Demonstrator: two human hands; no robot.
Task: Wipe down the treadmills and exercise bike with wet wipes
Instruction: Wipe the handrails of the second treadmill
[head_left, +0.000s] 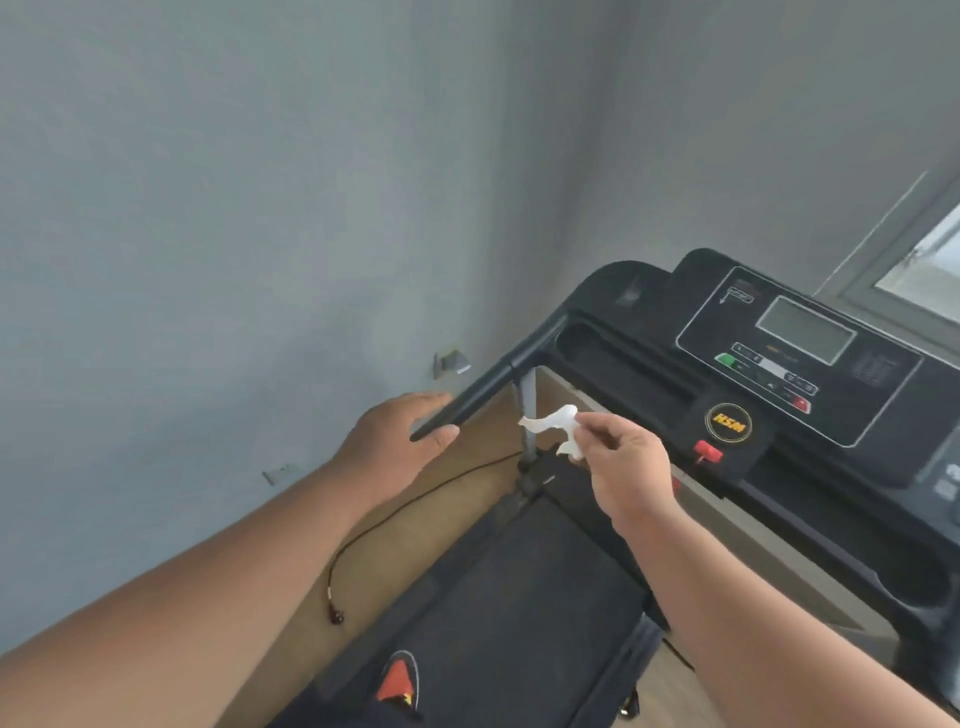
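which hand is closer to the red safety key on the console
Right. The right hand, pinching the wet wipe, is just left of the red safety key. The left hand is farther left, at the end of the handrail.

The left hand (400, 436) is sitting at the centre of the frame, its fingers and thumb lying around the end of the treadmill's black left handrail (488, 387), whether gripping or only touching is unclear; the right hand (621, 470) is pinching a crumpled white wet wipe (553, 423) just right of that rail, the wipe hanging apart from it; the treadmill (519, 597) is filling the lower right, its console (800, 358) showing a grey display, green and red buttons and a round yellow logo; a red safety key (707, 453) is sitting below the logo; a thin black cable (395, 512) is trailing across the wooden floor (467, 467) beside the grey wall (260, 208); a window (924, 260) is showing at the right edge.
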